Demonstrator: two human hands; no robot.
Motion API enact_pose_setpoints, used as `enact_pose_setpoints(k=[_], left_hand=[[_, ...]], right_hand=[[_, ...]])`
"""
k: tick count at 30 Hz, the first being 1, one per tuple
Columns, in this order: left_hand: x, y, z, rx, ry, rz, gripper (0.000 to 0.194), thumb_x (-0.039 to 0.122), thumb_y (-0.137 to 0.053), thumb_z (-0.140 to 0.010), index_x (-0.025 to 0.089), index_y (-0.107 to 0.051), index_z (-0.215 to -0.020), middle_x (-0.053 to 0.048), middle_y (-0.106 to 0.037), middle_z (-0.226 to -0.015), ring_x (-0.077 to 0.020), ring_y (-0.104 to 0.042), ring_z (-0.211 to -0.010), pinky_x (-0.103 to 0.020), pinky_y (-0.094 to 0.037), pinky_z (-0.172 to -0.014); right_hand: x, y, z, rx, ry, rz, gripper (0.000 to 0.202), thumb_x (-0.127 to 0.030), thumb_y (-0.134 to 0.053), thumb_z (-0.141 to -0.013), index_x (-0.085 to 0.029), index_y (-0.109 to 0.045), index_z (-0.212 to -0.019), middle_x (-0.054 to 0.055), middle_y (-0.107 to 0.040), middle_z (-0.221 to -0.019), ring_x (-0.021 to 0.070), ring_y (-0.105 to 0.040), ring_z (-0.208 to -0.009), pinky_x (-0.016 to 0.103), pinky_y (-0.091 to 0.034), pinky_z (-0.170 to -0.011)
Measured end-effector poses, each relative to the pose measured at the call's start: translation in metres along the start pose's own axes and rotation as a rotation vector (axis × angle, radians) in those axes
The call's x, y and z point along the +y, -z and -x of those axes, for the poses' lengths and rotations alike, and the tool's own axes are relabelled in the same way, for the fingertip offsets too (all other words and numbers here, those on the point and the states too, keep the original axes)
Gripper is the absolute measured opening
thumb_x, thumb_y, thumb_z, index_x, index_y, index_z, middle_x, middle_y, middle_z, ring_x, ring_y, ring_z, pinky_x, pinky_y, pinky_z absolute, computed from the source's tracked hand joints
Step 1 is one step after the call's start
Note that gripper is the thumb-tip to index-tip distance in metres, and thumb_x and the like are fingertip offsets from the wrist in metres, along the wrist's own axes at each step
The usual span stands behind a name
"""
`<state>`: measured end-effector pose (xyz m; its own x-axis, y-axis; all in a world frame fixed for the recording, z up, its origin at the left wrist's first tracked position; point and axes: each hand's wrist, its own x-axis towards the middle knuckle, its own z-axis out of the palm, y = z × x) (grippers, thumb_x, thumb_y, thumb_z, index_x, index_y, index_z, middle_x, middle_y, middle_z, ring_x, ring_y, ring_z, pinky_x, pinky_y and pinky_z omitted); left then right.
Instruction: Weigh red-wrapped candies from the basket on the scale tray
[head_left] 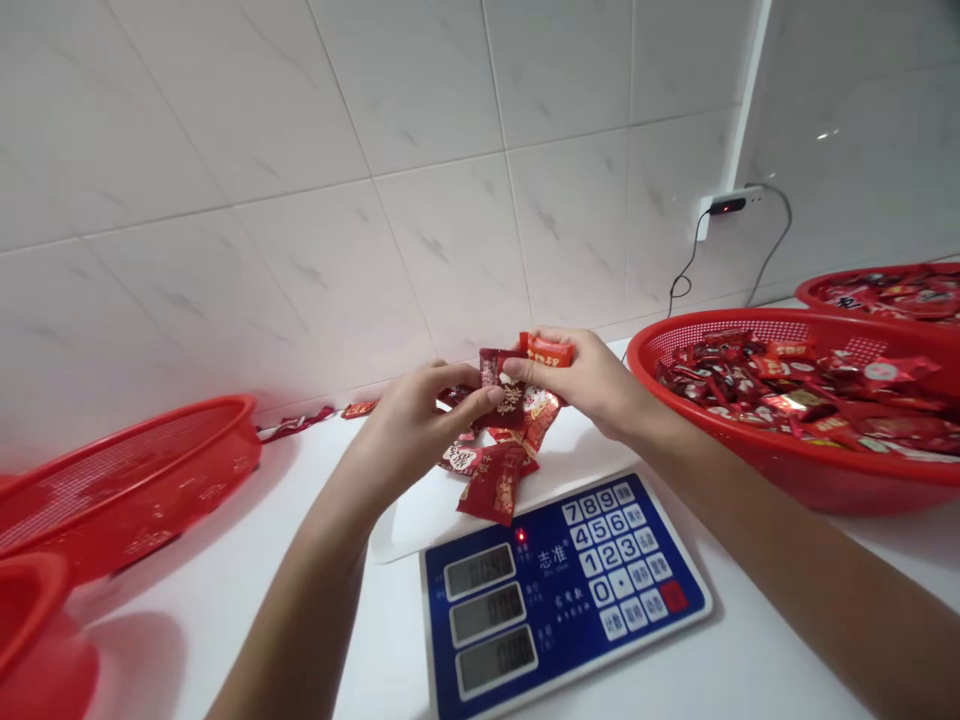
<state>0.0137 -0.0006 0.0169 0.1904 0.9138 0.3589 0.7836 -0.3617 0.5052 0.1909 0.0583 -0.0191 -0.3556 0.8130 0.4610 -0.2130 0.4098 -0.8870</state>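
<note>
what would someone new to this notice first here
The eye likely goes first to the red basket on the right, heaped with shiny red packets. Next comes the scale's blue keypad panel at the bottom centre, with the left hand and right hand holding wrapped sweets above its tray.

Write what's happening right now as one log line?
left hand: at dark red packet | right hand: on packets | more packets: on scale | basket of packets: right
</note>
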Motion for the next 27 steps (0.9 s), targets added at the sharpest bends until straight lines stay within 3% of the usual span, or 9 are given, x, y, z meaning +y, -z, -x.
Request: enact_pose_setpoints(k=[5, 10, 14, 20, 23, 27], left_hand=[[-0.002, 0.003, 0.001, 0.088, 0.010, -0.033, 0.037, 0.057, -0.059, -0.085, 0.023, -0.075, -0.089, -0.007, -0.071, -0.093, -0.0235, -0.067, -0.079, -0.034, -0.052, -0.068], [-0.002, 0.008, -0.001, 0.205, 0.059, -0.115, 0.035, 0.054, -0.061, -0.082, 0.022, -0.076, -0.087, -0.008, -0.068, -0.089, -0.0237, -0.066, -0.075, -0.036, -0.051, -0.069], [-0.005, 0.011, -0.002, 0.255, 0.115, -0.147, 0.034, 0.051, -0.062, -0.082, 0.021, -0.075, -0.089, -0.009, -0.066, -0.095, -0.0243, -0.065, -0.079, -0.039, -0.049, -0.075], [-0.004, 0.015, 0.003, 0.300, 0.095, -0.132, 0.030, 0.049, -0.063, -0.083, 0.022, -0.075, -0.089, -0.008, -0.069, -0.097, -0.0226, -0.065, -0.080, -0.035, -0.048, -0.073], [-0.004, 0.016, 0.004, 0.303, 0.080, -0.119, 0.029, 0.048, -0.063, -0.083, 0.022, -0.075, -0.090, -0.007, -0.071, -0.096, -0.0217, -0.065, -0.078, -0.033, -0.047, -0.071], [-0.004, 0.015, 0.004, 0.315, 0.047, -0.125, 0.029, 0.047, -0.065, -0.083, 0.022, -0.076, -0.092, -0.006, -0.072, -0.094, -0.0212, -0.064, -0.078, -0.032, -0.046, -0.071]], right_hand=[[-0.001, 0.004, -0.001, -0.048, -0.042, -0.121, 0.022, -0.036, -0.079, -0.078, -0.017, -0.068, -0.081, 0.000, -0.069, -0.077, 0.0118, -0.062, -0.069, 0.023, -0.047, -0.062], [-0.005, 0.010, -0.003, 0.080, -0.079, -0.083, 0.010, -0.027, -0.071, -0.086, -0.018, -0.073, -0.090, 0.002, -0.072, -0.080, 0.0116, -0.064, -0.069, 0.024, -0.049, -0.063], [0.004, 0.007, -0.004, 0.160, -0.101, -0.038, 0.011, -0.026, -0.065, -0.091, -0.019, -0.073, -0.094, 0.005, -0.074, -0.091, 0.0124, -0.066, -0.072, 0.025, -0.051, -0.067], [0.013, -0.001, -0.003, -0.057, -0.151, 0.053, 0.014, -0.025, -0.060, -0.095, -0.020, -0.074, -0.094, 0.007, -0.074, -0.109, 0.0180, -0.069, -0.097, 0.035, -0.050, -0.092], [0.002, 0.004, -0.001, -0.076, -0.078, 0.176, 0.016, -0.026, -0.060, -0.095, -0.022, -0.075, -0.097, 0.006, -0.073, -0.115, 0.0198, -0.065, -0.109, 0.039, -0.045, -0.101], [-0.017, 0.014, 0.002, 0.037, 0.068, 0.207, 0.017, -0.036, -0.064, -0.093, -0.026, -0.076, -0.100, 0.002, -0.071, -0.117, 0.0205, -0.060, -0.117, 0.036, -0.044, -0.101]])
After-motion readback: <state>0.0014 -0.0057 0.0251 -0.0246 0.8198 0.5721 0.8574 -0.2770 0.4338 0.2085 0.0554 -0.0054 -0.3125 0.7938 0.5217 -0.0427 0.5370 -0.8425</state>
